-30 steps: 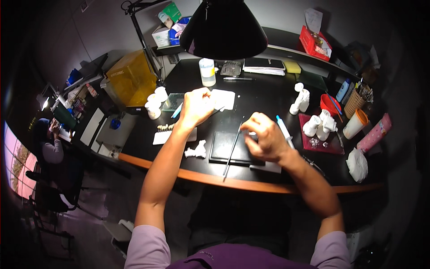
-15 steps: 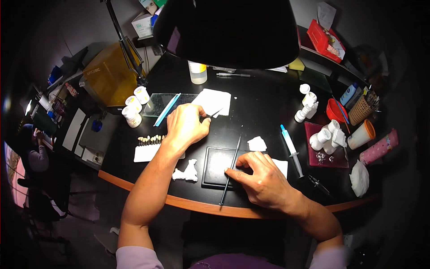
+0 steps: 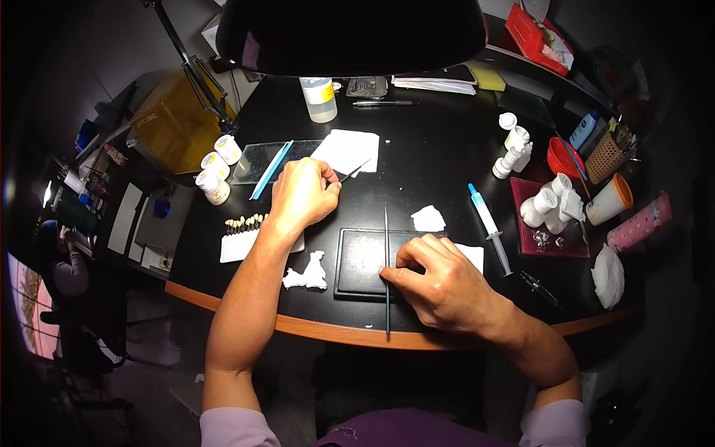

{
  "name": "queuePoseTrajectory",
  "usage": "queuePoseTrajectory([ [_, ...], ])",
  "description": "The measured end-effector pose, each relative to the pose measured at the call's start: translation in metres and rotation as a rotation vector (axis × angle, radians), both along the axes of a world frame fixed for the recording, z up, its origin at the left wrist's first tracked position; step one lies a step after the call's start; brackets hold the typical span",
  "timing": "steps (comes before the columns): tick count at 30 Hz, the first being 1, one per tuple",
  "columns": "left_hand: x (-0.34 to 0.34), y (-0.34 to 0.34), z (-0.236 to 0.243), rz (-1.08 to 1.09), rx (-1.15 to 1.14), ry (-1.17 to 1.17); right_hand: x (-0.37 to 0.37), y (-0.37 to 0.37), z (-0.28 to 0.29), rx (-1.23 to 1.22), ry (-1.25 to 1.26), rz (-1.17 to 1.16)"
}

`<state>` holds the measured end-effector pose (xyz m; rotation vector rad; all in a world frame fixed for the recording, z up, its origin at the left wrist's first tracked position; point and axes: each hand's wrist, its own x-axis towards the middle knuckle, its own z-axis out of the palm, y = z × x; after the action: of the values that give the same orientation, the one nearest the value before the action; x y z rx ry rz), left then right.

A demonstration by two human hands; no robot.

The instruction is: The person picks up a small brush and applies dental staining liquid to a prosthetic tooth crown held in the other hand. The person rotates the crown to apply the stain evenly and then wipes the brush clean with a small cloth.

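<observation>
My left hand [image 3: 304, 195] is closed over a thin dark pointed tool [image 3: 353, 173], whose tip reaches over a stack of white paper sheets [image 3: 348, 149]. Beside that hand, a blue-and-white strip [image 3: 272, 170] lies across a glass slab [image 3: 249, 160]. My right hand [image 3: 439, 283] pinches a slim brush-like stick [image 3: 386, 242] between thumb and fingers. The stick stands nearly straight up and down in the picture, above a flat black case [image 3: 361, 264]. Crumpled white tissue [image 3: 428, 218] lies just beyond the right hand, and a white sheet [image 3: 472, 257] is partly hidden behind it.
At left are small white jars [image 3: 216, 189], a shade-tab holder [image 3: 242, 247] and torn tissue [image 3: 309, 272]. A syringe [image 3: 489, 227], a red tray of bottles [image 3: 529, 231] and an orange-rimmed cup [image 3: 609, 200] stand right. A black lamp hood [image 3: 350, 37] hangs overhead; a bottle [image 3: 320, 104] stands below it.
The stick in my right hand has swung from slanted to nearly upright in the picture. My left hand has shifted slightly back from the paper stack, showing more of its tool. The whole view has shifted.
</observation>
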<state>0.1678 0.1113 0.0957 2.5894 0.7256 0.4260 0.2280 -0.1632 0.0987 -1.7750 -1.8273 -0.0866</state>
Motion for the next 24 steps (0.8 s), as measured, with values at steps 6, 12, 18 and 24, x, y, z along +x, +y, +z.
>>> queuePoseTrajectory([
  [6,0.002,-0.005,0.001,-0.021,-0.032,-0.073,0.0,-0.002,0.001,-0.013,0.012,0.002],
  [12,-0.002,0.007,0.0,-0.161,-0.221,-0.478,0.005,0.002,0.007,0.179,0.033,-0.06],
  [18,-0.008,0.001,0.02,-0.411,-0.711,-0.655,0.021,0.001,0.013,0.373,0.075,-0.18],
  [24,-0.017,-0.014,0.03,-0.515,-1.047,-0.47,0.028,0.0,0.021,0.438,0.063,-0.193],
])
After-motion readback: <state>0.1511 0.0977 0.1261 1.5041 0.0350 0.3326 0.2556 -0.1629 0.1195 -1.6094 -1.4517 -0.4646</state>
